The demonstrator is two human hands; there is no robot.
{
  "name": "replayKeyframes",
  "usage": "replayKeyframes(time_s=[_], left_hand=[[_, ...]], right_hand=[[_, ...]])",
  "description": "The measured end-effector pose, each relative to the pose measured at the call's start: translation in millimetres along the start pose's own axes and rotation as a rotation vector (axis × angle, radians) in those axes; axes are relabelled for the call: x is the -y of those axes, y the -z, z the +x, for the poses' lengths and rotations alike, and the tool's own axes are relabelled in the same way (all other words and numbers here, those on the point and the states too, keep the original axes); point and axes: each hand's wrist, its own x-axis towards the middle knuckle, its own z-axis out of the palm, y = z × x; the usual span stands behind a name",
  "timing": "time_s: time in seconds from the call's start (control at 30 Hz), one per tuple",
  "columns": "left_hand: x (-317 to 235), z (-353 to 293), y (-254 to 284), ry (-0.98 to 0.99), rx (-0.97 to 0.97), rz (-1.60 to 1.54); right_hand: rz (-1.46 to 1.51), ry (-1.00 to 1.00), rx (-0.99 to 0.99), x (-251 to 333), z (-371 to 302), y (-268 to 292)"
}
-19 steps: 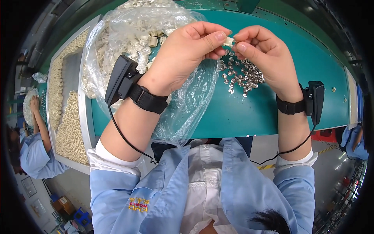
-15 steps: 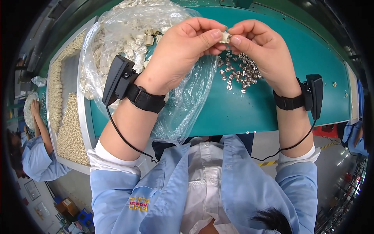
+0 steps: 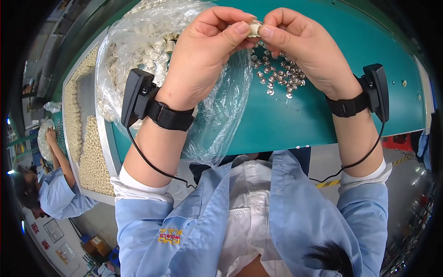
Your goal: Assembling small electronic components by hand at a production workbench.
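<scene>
Held piece cream-white; loose metal parts shiny silver; worktop plain teal green; plastic bag clear with white glints. Tray silver-grey, its packed pieces cream; wrist straps black; jacket light blue with yellow-and-red embroidery; shirt white; floor tape striped yellow and black.

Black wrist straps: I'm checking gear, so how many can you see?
2. One black strap circles the person's left wrist; the other strap circles the right wrist. Any under clothing would be hidden.
</scene>
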Motion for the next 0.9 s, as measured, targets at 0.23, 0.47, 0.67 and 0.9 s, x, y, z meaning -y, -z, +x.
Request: replayKeyframes(time_s=[0.23, 0.47, 0.67, 0.9], left_hand=[[5, -3, -3, -0.189, 0.038, 0.135], [5, -4, -6, -0.291, 0.022, 0.316], [5, -7, -7, -0.258, 0.001, 0.248], [-3, -12, -12, -0.276, 0.008, 0.41]], right_hand=[[0.04, 0.008, 0.071, -2, -5, -4], [-0.169, 0.047, -0.003, 4, -6, 0], [0.134, -0.024, 0.027, 6, -7, -6], [0.063, -0.016, 0.041, 9, -8, -5]])
